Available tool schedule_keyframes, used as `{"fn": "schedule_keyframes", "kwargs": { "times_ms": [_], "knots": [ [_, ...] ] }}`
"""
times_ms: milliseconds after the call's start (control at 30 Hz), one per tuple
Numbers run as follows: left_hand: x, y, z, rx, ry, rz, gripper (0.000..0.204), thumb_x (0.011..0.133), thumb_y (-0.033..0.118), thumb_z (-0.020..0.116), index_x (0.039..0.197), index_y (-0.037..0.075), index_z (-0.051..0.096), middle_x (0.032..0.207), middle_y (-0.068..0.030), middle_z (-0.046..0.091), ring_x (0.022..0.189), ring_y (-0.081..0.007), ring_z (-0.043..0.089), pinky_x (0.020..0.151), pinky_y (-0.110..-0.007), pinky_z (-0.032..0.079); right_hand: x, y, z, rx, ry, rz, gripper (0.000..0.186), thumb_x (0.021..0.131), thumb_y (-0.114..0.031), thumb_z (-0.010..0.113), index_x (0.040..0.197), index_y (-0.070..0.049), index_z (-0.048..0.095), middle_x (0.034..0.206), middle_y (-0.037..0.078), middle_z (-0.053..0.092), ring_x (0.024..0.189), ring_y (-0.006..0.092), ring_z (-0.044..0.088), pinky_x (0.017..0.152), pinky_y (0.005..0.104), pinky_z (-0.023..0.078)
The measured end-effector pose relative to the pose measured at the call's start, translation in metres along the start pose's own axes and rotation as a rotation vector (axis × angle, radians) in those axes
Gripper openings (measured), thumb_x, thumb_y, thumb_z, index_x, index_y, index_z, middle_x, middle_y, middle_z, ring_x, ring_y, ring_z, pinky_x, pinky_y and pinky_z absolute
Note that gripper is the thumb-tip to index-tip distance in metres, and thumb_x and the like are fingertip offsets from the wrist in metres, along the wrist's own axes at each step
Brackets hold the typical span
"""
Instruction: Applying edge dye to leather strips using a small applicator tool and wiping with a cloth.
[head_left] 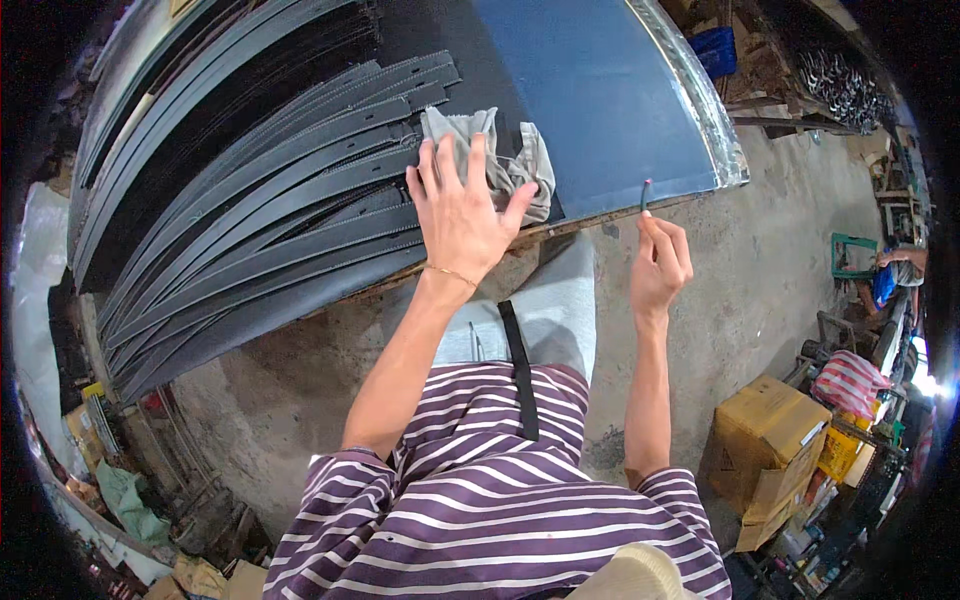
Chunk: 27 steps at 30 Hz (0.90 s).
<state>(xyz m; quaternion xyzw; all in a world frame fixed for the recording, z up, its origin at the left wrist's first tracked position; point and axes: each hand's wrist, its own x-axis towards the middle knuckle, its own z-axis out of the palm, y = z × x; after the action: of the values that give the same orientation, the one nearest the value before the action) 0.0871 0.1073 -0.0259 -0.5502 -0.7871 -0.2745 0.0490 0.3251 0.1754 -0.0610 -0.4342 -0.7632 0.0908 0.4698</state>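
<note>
Two hands, left hand (pixel 462 215) half-covering grey rag (pixel 500 160), right hand (pixel 660 262) pinching perhaps a brush (pixel 645 195)

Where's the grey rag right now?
In the head view, the grey rag lies on the dark table, under the left hand's fingertips, right of the black strips.

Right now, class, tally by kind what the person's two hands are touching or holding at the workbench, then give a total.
Grey cloth under left hand: 1
Thin stick-like tool in right hand: 1
Total: 2
</note>
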Motion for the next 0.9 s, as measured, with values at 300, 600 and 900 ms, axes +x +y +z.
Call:
{"fn": "schedule_keyframes", "kwargs": {
  "times_ms": [300, 600, 900],
  "knots": [
    [-0.01, -0.006, 0.032, 0.072, -0.063, 0.08, 0.065, 0.091, 0.046, 0.061, 0.141, 0.006, 0.053, 0.149, -0.0317, 0.041, 0.141, -0.0451, 0.036, 0.117, -0.05, 0.029, 0.022, 0.001, -0.024, 0.579, 0.235, 0.577, 0.016, 0.093, -0.001, 0.068, 0.109, -0.001, 0.072, 0.086, 0.006, 0.071, 0.065, 0.0057, 0.056, 0.051, 0.0203, 0.041],
    [-0.005, 0.003, 0.038, 0.118, -0.162, 0.163, 0.059, 0.09, 0.027, 0.052, 0.137, -0.007, 0.053, 0.149, -0.0293, 0.043, 0.143, -0.0389, 0.038, 0.12, -0.047, 0.027, -0.011, 0.075, -0.007, 0.956, 0.266, 0.834, 0.019, 0.093, -0.003, 0.069, 0.097, -0.01, 0.052, 0.088, 0.007, 0.066, 0.066, 0.0088, 0.055, 0.051, 0.0209, 0.037],
    [0.043, 0.162, 0.173, -0.12, 0.097, 0.493, 0.048, 0.089, 0.015, 0.049, 0.125, -0.016, 0.057, 0.135, -0.0326, 0.055, 0.133, -0.0425, 0.049, 0.116, -0.047, 0.034, -0.049, 0.061, -0.047, 1.097, 0.49, 0.87, 0.011, 0.098, -0.006, 0.063, 0.108, -0.007, 0.057, 0.091, 0.005, 0.066, 0.069, 0.0092, 0.055, 0.058, 0.0237, 0.045]
  ]
}}
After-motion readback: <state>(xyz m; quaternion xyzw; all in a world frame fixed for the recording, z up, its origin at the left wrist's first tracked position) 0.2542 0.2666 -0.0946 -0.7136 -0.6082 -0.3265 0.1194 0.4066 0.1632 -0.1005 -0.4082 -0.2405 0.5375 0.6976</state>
